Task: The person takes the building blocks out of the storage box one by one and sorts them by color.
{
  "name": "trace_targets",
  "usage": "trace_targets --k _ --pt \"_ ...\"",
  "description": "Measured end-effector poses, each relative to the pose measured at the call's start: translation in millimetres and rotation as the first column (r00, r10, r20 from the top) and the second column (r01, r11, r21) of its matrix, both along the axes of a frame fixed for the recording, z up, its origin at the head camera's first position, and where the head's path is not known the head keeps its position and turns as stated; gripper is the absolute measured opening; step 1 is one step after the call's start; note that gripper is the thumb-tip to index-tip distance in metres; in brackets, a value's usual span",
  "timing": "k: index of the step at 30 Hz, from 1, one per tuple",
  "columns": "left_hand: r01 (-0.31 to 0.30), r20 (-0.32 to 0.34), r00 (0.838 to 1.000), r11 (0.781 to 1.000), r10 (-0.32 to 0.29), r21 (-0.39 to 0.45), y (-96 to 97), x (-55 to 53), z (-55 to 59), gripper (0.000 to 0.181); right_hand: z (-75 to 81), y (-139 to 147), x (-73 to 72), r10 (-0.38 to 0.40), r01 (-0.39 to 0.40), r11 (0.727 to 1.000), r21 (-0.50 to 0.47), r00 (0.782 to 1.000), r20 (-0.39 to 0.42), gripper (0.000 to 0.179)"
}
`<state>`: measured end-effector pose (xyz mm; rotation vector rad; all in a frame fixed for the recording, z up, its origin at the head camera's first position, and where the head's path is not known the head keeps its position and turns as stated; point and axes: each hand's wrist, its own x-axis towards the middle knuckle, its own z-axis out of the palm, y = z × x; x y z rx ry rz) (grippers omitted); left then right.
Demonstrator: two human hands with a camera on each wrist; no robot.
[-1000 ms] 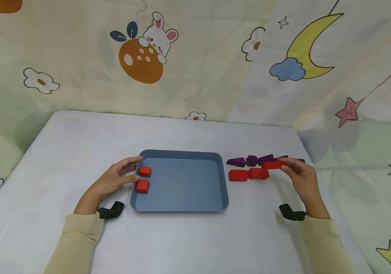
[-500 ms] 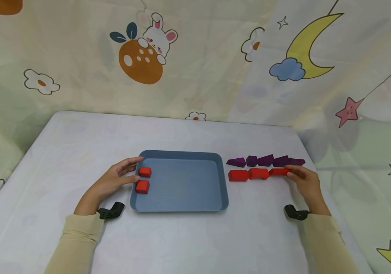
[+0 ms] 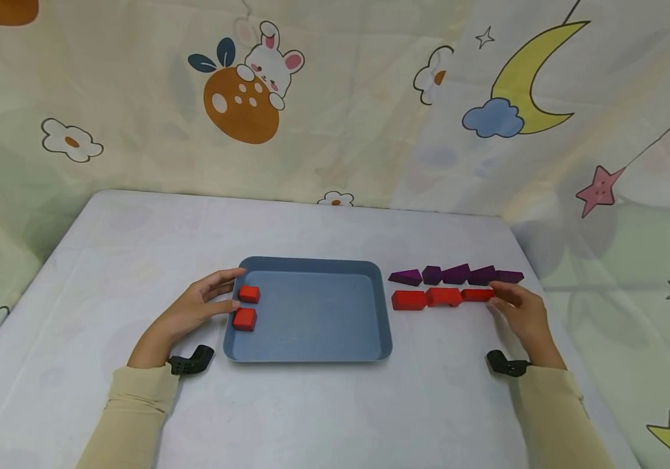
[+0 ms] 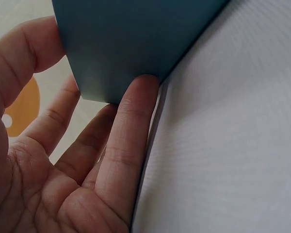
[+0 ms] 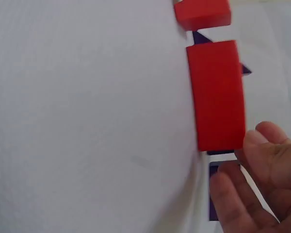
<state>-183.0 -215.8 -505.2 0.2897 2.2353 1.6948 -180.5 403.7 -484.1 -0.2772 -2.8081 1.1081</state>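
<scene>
My left hand (image 3: 191,309) reaches to the left side of a blue-grey tray (image 3: 308,357). Its thumb and fingers touch the outer wall and rim, and in the left wrist view one fingertip (image 4: 141,90) lies low on the wall near the cloth. Inside the tray by that side sit two small red blocks, a far one (image 3: 249,294) and a near one (image 3: 244,319). My right hand (image 3: 525,319) pinches the right end of a slim red block (image 3: 478,295), thumb at its corner in the right wrist view. This block closes a red row with a middle block (image 3: 444,297) and a left block (image 3: 408,300).
Behind the red row lie several dark purple blocks in a line, among them a pointed one (image 3: 405,277) and a right-hand one (image 3: 509,277). A white cloth (image 3: 335,417) covers the table. A printed curtain (image 3: 358,111) hangs behind.
My right hand has brought the slim red block down from over the purple blocks to the right end of the red row, then nudged it slightly left. My left hand has stayed put.
</scene>
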Motion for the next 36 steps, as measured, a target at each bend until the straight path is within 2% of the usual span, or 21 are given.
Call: trace_targets --k 3,8,13,17,23,26,29,36 --pt "0.003 -0.008 1.0 1.0 -0.003 0.004 -0.5 -0.5 -0.8 0.068 9.3 -6.6 3.8 -0.003 0.001 1.0 -0.019 0.998 -0.063 0.036" --pt "0.004 -0.017 1.0 1.0 -0.004 -0.003 -2.7 -1.1 -0.9 0.068 28.4 -30.7 10.8 -0.023 0.006 0.994 -0.113 0.989 -0.146 0.034" --pt "0.001 -0.006 1.0 1.0 -0.001 0.002 -3.2 -1.1 -0.5 0.068 39.2 -57.6 13.3 0.033 -0.077 0.978 -0.196 0.976 -0.216 0.034" --pt "0.007 -0.007 1.0 1.0 -0.007 0.01 -2.3 -1.5 -1.2 0.069 43.2 -77.3 12.5 0.084 -0.127 0.976 -0.176 0.968 -0.235 0.033" --pt "0.003 0.002 1.0 1.0 -0.003 0.015 -2.5 -1.4 -2.9 0.069 47.1 -104.3 11.2 0.165 -0.196 0.971 -0.136 0.964 -0.208 0.037" --pt "0.008 -0.007 1.0 1.0 -0.008 0.013 -2.0 -1.8 -3.2 0.069 47.9 -118.1 11.9 0.209 -0.245 0.956 -0.163 0.955 -0.211 0.038" --pt "0.008 -0.011 1.0 1.0 -0.008 0.016 -1.6 -1.9 -2.8 0.069 47.0 -133.1 12.8 0.242 -0.291 0.928 -0.231 0.946 -0.217 0.038" --pt "0.011 -0.009 1.0 1.0 -0.011 0.028 -1.6 -1.9 -1.9 0.068 32.4 -171.8 13.6 0.304 -0.362 0.859 -0.363 0.93 -0.208 0.039"
